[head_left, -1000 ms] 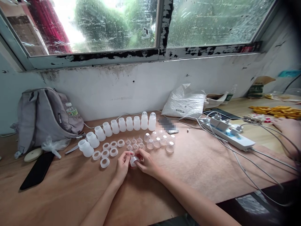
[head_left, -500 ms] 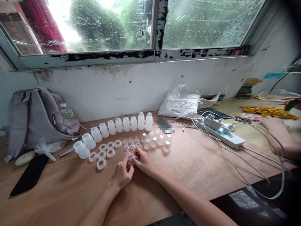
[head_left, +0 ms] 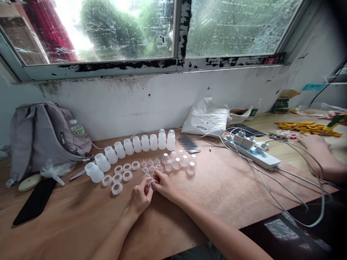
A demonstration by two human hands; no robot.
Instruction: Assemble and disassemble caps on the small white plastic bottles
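Note:
My left hand [head_left: 140, 198] and my right hand [head_left: 164, 185] meet over the wooden table [head_left: 217, 187], both gripping a small translucent plastic ring [head_left: 151, 182] between the fingertips. Just beyond them lie several white collar rings [head_left: 118, 178], several small clear nipples [head_left: 150, 165] and several clear dome caps [head_left: 179, 161]. Behind those stands a curved row of white plastic bottles [head_left: 137, 146]. What sits inside the held ring is hidden by my fingers.
A grey backpack [head_left: 40, 135] leans on the wall at the left, with a black phone [head_left: 34, 201] in front of it. A white bag [head_left: 207, 117] and a power strip [head_left: 253, 150] with trailing cables lie to the right. Another person's hand [head_left: 314, 142] rests near yellow parts [head_left: 306, 127].
My hands turned the ring slightly between the fingertips and drew a little nearer together. The other person's far hand lifted a green and yellow piece at the right edge.

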